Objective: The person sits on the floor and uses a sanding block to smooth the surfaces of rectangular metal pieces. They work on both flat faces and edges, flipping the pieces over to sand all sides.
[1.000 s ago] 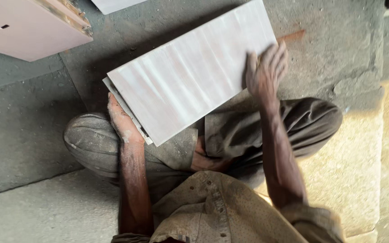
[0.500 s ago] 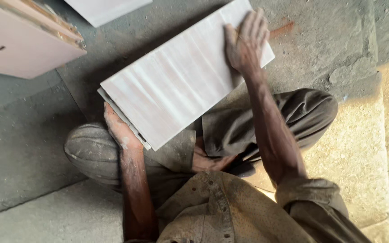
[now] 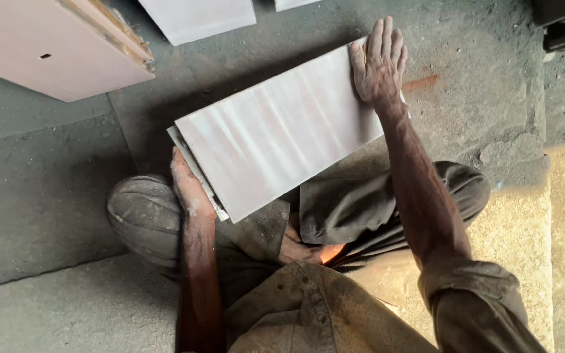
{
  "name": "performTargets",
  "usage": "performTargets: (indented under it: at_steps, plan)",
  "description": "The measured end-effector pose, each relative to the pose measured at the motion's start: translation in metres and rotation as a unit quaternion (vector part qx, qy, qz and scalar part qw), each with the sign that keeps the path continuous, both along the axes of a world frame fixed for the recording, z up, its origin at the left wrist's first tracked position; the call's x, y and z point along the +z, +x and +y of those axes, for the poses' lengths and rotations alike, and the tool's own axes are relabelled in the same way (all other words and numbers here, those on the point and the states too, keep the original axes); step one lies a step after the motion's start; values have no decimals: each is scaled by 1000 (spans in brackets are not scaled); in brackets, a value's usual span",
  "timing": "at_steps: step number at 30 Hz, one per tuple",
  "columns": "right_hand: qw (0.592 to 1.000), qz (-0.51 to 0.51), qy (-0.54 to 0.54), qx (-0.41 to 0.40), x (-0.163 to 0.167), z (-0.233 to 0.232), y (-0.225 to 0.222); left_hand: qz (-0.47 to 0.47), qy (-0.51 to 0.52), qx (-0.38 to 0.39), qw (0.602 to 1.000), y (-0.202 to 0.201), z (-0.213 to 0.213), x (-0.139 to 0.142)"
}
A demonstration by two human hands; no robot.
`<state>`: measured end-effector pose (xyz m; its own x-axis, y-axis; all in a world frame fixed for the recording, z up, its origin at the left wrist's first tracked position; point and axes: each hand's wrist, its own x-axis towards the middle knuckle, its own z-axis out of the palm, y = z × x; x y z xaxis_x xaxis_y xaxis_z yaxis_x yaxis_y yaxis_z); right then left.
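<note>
- Rough grey concrete floor (image 3: 479, 98) across the whole frame, paler and sandier at lower right, faint orange streak just right of the upper hand
- Large pinkish cabinet panel (image 3: 40, 46) filling the upper left corner, tilted, raw layered edge showing; well apart from both hands
- Pale rectangular board (image 3: 282, 134) at frame centre, slanting from lower left up to upper right, propped over the bent knees; a second thin sheet just visible beneath its lower left edge
- Two more pale board offcuts (image 3: 197, 16) along the top edge, near but not touching the central board
- Dusty trousers (image 3: 387, 209) and shirt at lower centre, seated cross-legged
- Right hand (image 3: 379, 65) at upper centre-right, open, fingers spread, palm flat on the board's upper right corner, pressing rather than gripping
- Left hand (image 3: 188, 186) at centre left, cupped against the board's lower left short edge, fingers hidden under the stack, so closure around it cannot be told
- Judged step: steadying and squaring the stacked sheets between both hands; next move likely calls for even pressure at both ends so edges stay flush
</note>
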<state>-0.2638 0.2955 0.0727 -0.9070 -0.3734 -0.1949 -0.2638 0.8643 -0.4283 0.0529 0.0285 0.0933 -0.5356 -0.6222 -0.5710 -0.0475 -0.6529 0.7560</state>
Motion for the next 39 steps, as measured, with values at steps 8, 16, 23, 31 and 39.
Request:
performTargets:
  at_steps: [8, 16, 23, 31, 39]
  plan:
    - [892, 58, -67, 443, 72, -171, 209, 435, 105, 375, 812, -50, 54, 57]
    - [996, -56, 70, -23, 43, -40, 11, -82, 36, -31, 995, -8, 2, -12]
    - [907, 73, -3, 415, 39, -165, 173, 261, 14, -16, 965, -11, 17, -32]
    - [997, -58, 42, -40, 31, -42, 10, -99, 42, -29, 994, -18, 13, -14]
    - [895, 147, -189, 375, 17, -163, 168, -65, 52, -33, 996, -18, 8, 1]
